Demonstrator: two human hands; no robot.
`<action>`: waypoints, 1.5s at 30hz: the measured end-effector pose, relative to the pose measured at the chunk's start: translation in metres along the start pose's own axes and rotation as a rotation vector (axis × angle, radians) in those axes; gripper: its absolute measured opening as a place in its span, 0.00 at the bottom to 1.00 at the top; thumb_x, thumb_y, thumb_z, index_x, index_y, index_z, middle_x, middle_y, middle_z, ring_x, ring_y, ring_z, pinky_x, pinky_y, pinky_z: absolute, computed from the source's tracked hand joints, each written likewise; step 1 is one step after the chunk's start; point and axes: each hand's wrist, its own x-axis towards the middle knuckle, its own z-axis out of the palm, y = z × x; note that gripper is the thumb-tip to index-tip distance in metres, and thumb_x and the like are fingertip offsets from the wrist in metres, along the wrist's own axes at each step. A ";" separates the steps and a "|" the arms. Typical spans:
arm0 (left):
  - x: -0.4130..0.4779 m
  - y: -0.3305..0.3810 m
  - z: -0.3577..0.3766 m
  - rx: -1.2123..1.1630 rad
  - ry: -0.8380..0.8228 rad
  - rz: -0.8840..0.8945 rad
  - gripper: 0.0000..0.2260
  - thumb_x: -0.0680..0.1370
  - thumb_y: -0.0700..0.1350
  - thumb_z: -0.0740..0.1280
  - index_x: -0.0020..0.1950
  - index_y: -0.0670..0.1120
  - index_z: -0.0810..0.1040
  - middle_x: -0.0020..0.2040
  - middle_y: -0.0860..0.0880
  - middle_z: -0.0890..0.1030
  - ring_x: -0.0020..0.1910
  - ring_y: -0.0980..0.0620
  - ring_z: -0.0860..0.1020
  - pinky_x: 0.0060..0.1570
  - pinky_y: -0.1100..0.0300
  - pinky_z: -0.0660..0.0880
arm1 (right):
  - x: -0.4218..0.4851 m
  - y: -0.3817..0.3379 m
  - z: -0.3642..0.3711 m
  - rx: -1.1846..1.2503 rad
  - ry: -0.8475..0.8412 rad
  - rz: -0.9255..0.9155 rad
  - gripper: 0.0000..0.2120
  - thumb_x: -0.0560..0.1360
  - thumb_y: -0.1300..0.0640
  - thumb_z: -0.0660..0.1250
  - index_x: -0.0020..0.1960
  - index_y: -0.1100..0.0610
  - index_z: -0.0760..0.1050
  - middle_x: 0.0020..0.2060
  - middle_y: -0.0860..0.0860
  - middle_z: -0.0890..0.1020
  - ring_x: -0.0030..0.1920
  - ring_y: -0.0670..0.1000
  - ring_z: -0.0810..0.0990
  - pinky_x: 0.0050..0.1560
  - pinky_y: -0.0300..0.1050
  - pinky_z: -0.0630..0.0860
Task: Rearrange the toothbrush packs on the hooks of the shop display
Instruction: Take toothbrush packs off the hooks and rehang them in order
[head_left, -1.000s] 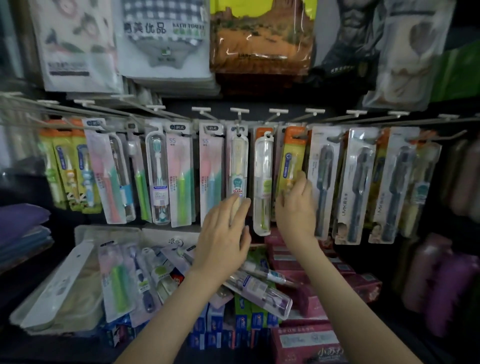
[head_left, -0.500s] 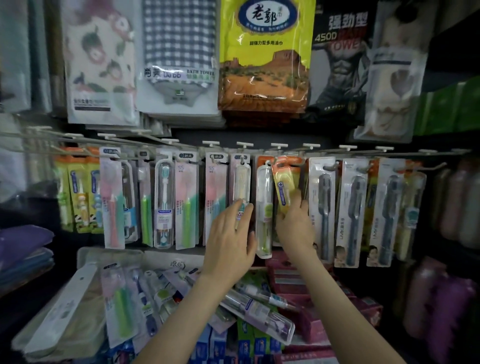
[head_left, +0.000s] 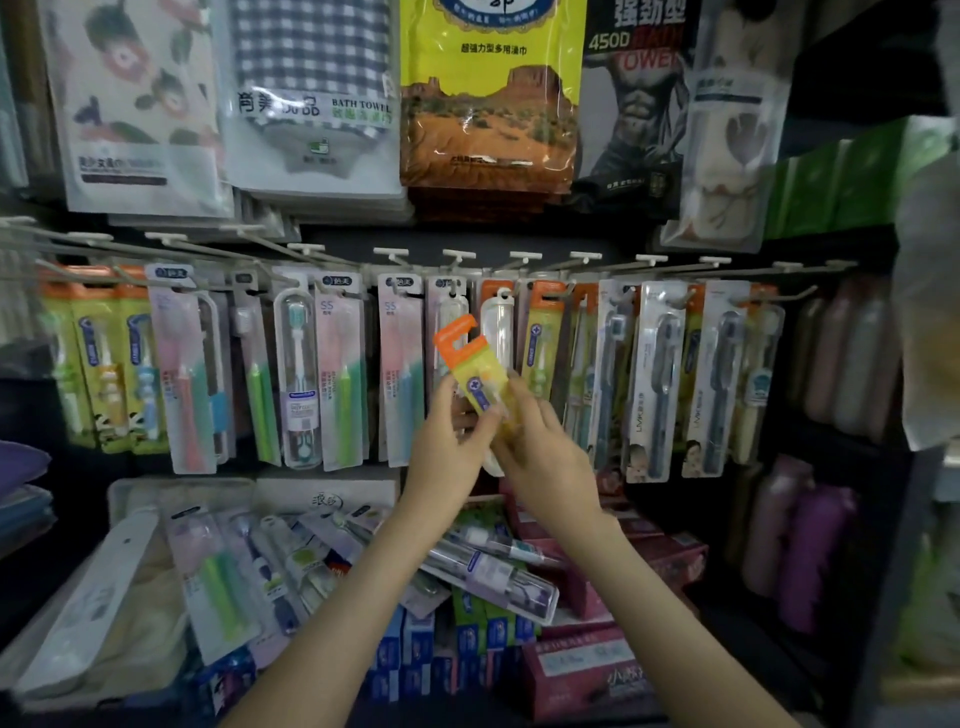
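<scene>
Gripped yellow-orange toothbrush pack (head_left: 475, 374) clear of every hook, lower half pinched between left hand (head_left: 452, 447) and right hand (head_left: 545, 452), fingers of both curled onto it, neither spread. Held it just above both hands, in front of the hook row (head_left: 457, 255) and a hanging clear case (head_left: 497, 332). Kept long axis tilted, orange header up and left, hang slot free. Possibly two packs stacked; could not tell. Yellow card, clear blister, round blue logo, blurred. Noted same-coloured packs hanging just to the right (head_left: 540, 338) and, well apart, far left (head_left: 98, 353). Judged both hands equally near; upright header wanted before threading.
</scene>
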 end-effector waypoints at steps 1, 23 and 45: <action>0.002 0.001 0.000 -0.076 0.021 -0.026 0.10 0.79 0.43 0.65 0.58 0.51 0.71 0.50 0.54 0.80 0.50 0.57 0.79 0.46 0.70 0.75 | 0.000 -0.003 -0.001 -0.004 -0.021 -0.059 0.32 0.78 0.50 0.62 0.76 0.49 0.50 0.66 0.50 0.69 0.51 0.54 0.79 0.37 0.48 0.75; 0.030 -0.028 -0.062 0.103 0.218 0.024 0.05 0.78 0.41 0.65 0.52 0.51 0.75 0.43 0.49 0.80 0.44 0.52 0.79 0.44 0.57 0.75 | 0.088 0.034 0.038 0.066 0.122 0.522 0.33 0.79 0.54 0.60 0.75 0.60 0.46 0.70 0.59 0.64 0.54 0.63 0.78 0.44 0.54 0.77; 0.000 -0.036 -0.082 0.016 0.161 -0.019 0.09 0.78 0.41 0.66 0.48 0.56 0.76 0.40 0.52 0.81 0.40 0.58 0.80 0.41 0.65 0.75 | 0.028 -0.009 0.012 0.283 0.207 0.359 0.29 0.77 0.53 0.63 0.74 0.53 0.55 0.66 0.52 0.67 0.51 0.50 0.73 0.46 0.46 0.72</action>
